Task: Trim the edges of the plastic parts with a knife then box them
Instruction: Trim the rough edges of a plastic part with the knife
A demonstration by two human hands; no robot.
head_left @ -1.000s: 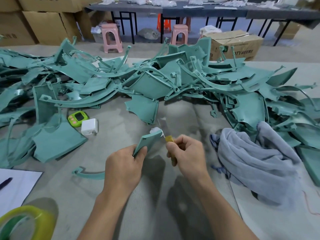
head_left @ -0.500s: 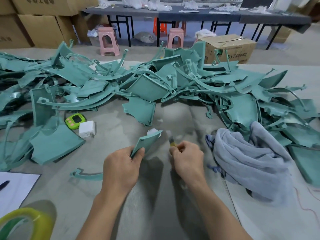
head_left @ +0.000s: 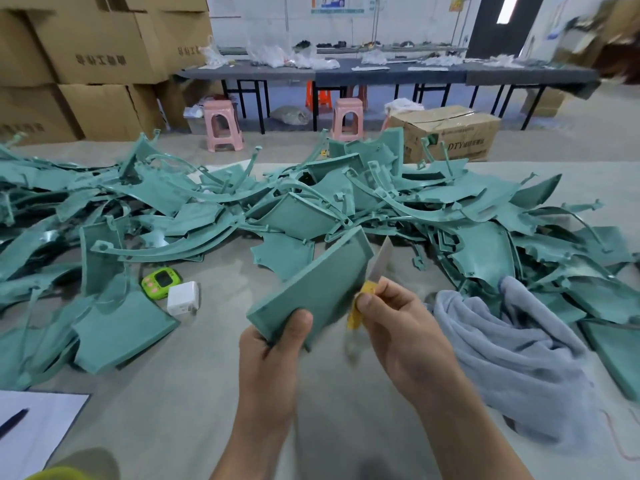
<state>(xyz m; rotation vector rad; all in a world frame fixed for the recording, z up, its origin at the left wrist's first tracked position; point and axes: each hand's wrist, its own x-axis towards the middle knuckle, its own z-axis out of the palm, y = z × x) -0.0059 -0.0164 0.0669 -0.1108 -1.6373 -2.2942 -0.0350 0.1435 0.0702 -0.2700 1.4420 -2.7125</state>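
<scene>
Plastic part in left hand, knife in right hand, box beyond

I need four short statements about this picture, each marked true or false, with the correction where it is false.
1. The left hand holds a green plastic part. True.
2. The right hand holds scissors. False: it holds a knife with a yellow handle.
3. A grey cloth lies right of both hands. True.
4. The green timer lies on the cloth. False: it lies on the table beside a white charger.
</scene>
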